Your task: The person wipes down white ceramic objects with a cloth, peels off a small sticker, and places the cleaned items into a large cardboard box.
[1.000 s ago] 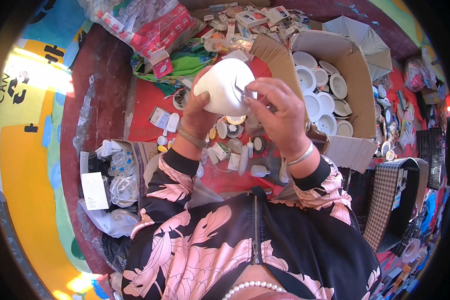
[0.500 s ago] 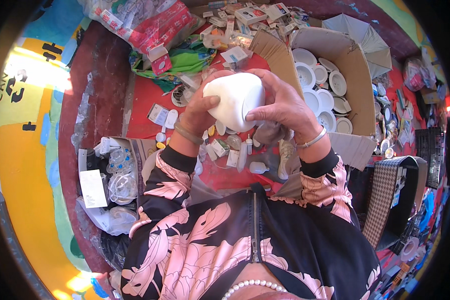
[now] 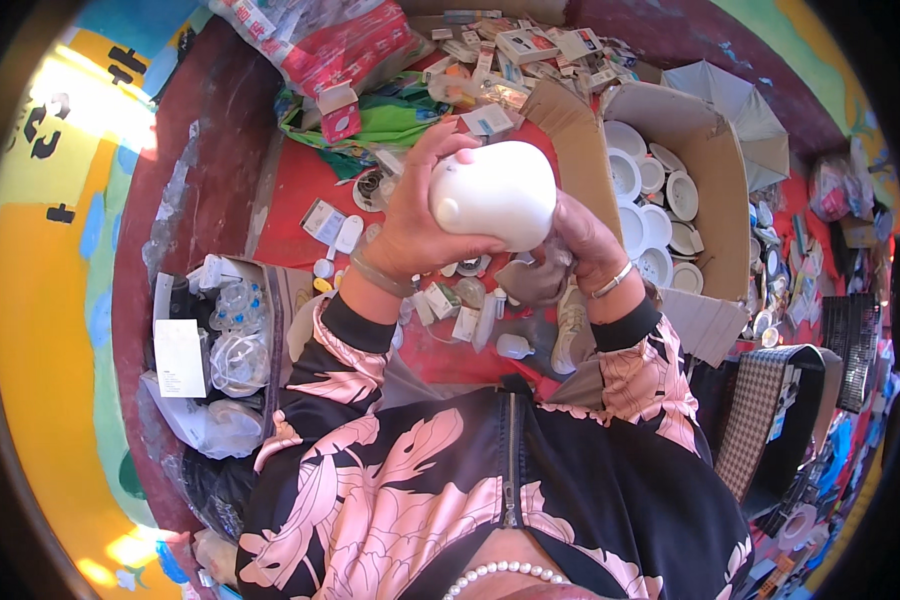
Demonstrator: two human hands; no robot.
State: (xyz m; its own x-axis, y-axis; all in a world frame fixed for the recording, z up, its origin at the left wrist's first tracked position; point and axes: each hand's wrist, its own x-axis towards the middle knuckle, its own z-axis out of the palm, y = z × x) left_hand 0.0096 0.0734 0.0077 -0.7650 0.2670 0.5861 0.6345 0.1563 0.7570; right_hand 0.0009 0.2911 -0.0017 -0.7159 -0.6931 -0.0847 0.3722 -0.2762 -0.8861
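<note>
A smooth white rounded object (image 3: 500, 195), like a squat egg, is held up in front of my chest; its exact kind does not show. It has a small raised nub on its left side. My left hand (image 3: 420, 205) wraps its left side, thumb along the underside and fingers over the top. My right hand (image 3: 592, 245) is against its lower right edge, with the fingertips partly hidden behind it. Below, small boxes (image 3: 440, 300), a white bottle (image 3: 515, 346) and a shoe (image 3: 571, 330) lie on the red ground cloth (image 3: 425, 358).
To the right stands an open cardboard box (image 3: 678, 110) holding several round white fixtures (image 3: 655, 227). At left, a box of clear plastic items (image 3: 240, 370). Ahead are a pile of small cartons (image 3: 530, 45), a red-white plastic bag (image 3: 350, 50) and green cloth (image 3: 395, 120). A checkered box (image 3: 760, 425) stands at right.
The white object has been turned and moved slightly right, showing its nub. My left hand now grips more of it; my right hand has slid down to its lower right edge.
</note>
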